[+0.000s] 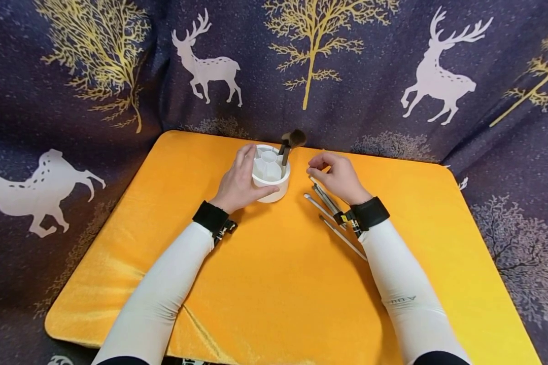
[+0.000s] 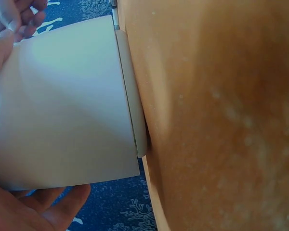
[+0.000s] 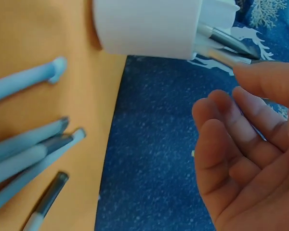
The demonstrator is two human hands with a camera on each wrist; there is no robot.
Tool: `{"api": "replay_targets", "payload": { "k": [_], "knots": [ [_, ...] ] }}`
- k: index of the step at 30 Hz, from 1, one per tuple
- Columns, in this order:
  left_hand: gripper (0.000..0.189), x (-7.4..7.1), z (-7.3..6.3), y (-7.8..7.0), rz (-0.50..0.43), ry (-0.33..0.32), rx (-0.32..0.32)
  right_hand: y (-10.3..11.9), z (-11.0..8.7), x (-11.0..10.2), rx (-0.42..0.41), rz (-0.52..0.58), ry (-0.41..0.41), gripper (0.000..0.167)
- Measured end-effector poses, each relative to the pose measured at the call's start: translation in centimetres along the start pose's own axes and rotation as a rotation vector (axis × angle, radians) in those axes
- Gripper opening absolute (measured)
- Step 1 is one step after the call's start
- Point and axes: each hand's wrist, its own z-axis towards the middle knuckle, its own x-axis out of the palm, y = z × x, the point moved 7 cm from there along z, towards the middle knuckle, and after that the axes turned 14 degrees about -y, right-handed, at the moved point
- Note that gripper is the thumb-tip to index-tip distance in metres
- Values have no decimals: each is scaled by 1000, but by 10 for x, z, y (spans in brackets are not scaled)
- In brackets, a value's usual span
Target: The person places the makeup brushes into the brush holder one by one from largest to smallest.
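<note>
Two brushes [image 1: 297,138] in divided white cup [image 1: 275,193], left hand [image 1: 238,183] gripping it, right hand [image 1: 339,177] empty, loosely curled

2 white sleeves [image 1: 157,299], dark lettering [image 1: 402,300] on the right, meet 2 black wristbands [image 1: 211,217].

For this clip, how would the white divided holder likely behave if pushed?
The white holder seems rigid: its wall shows no dent under the left hand. It would probably slide before tipping, since its base looks wide for its height. The separate lower rim, seen from the left wrist, hints it might swivel.
</note>
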Motion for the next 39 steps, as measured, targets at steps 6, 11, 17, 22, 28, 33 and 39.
{"api": "replay_targets", "payload": {
  "k": [6,11,17,22,28,33,39],
  "knots": [
    [133,0,0,0,-15,-1,3,-14,-9,-2,11,-29,65,20],
    [132,0,-1,0,-20,5,-3,-19,-19,-4,-6,-49,109,19],
    [132,-1,0,-1,-15,10,-5,-22,-34,-6,-5,-124,188,24],
    [132,-1,0,0,-10,6,-2,-19,-43,-7,-27,-174,248,22],
    [132,0,-1,0,-8,5,7,-20,-53,-8,-63,-207,302,20],
    [132,-1,-1,0,-13,2,8,-22,-61,-10,-60,-205,328,21],
    [131,-1,-1,0,-17,1,6,-24,-70,-12,-46,-216,369,17]
  ]
}}
